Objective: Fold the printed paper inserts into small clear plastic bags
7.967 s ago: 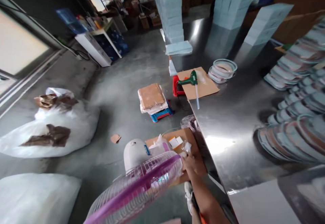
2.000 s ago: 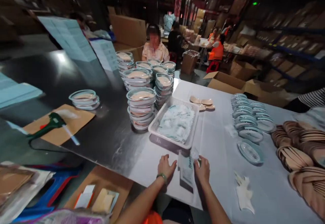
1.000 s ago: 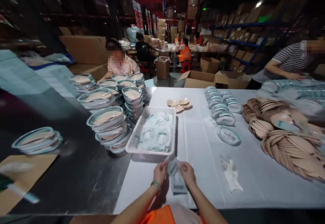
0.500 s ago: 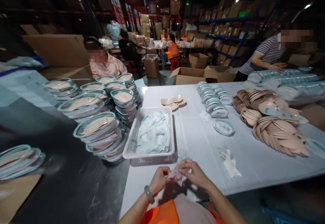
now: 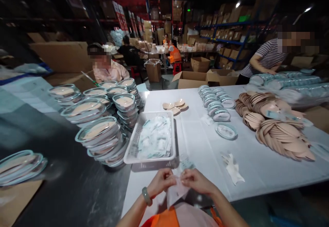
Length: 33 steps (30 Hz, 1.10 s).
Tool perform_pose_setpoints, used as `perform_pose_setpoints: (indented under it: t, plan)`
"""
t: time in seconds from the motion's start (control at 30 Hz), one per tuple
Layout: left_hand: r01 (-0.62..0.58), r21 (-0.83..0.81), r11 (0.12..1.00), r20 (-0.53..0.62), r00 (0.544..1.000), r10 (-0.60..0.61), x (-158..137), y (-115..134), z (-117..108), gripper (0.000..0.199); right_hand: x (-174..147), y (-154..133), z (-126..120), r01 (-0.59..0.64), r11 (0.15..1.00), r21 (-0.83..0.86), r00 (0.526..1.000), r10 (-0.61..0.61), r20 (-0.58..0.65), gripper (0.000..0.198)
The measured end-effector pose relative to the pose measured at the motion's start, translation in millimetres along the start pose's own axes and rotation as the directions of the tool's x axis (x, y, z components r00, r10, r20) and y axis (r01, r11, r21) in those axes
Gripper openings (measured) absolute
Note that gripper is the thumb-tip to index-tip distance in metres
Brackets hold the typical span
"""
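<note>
Your left hand [image 5: 161, 182] and your right hand [image 5: 195, 181] meet at the near edge of the white-covered table [image 5: 200, 144], both closed in a pinch on a small clear plastic packet [image 5: 176, 192] that hangs between them, just above your orange top. The fingertips of the two hands nearly touch over the packet's upper edge; what it contains is too blurred to tell. A green bangle sits on your left wrist.

Just beyond your hands stands a white perforated plastic tray [image 5: 133, 151], filled with pale blue-white sachets [image 5: 155, 138]. Left of the tray, on the dark steel surface, rise stacks of round clear lidded containers with tan contents [image 5: 102, 136]. To the right of your hands lies a crumpled white glove [image 5: 233, 168]. Farther right sits a heap of tan curved pads [image 5: 280, 134], and toward the far side a row of overlapping round clear lids [image 5: 214, 102], with a few loose tan cups [image 5: 176, 105] left of it. A person in a striped shirt [image 5: 264, 57] works at the far right.
</note>
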<state>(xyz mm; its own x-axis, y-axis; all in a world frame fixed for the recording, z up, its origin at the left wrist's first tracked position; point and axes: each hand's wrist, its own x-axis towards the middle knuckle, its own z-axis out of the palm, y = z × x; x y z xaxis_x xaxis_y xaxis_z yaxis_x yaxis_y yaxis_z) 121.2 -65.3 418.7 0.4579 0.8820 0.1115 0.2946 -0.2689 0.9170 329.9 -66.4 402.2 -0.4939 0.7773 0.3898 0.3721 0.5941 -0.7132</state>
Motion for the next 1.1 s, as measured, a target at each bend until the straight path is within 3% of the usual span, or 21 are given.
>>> perform_pose_setpoints:
  t: [0.2,0.6,0.97,1.1]
  plan:
    - [0.083,0.088,0.993,0.013,0.996,-0.085,-2.4,2.4,3.7,0.105,-15.4,-3.1,1.5,0.040,0.999,0.034,0.999,-0.041,0.019,0.062]
    - [0.105,0.122,0.987,0.076,0.990,-0.115,-13.0,2.8,9.2,0.113,-24.2,12.5,15.4,0.075,0.987,0.140,0.997,-0.073,-0.021,0.060]
    - [0.115,0.135,0.984,0.071,0.990,-0.125,-14.9,-5.8,13.2,0.103,-37.1,9.0,18.3,0.089,0.993,0.078,0.996,-0.089,-0.001,0.058]
    - [0.075,0.152,0.986,0.069,0.994,-0.086,-12.7,-9.9,15.4,0.106,-35.2,8.3,24.5,0.087,0.996,-0.027,0.996,-0.088,-0.018,0.041]
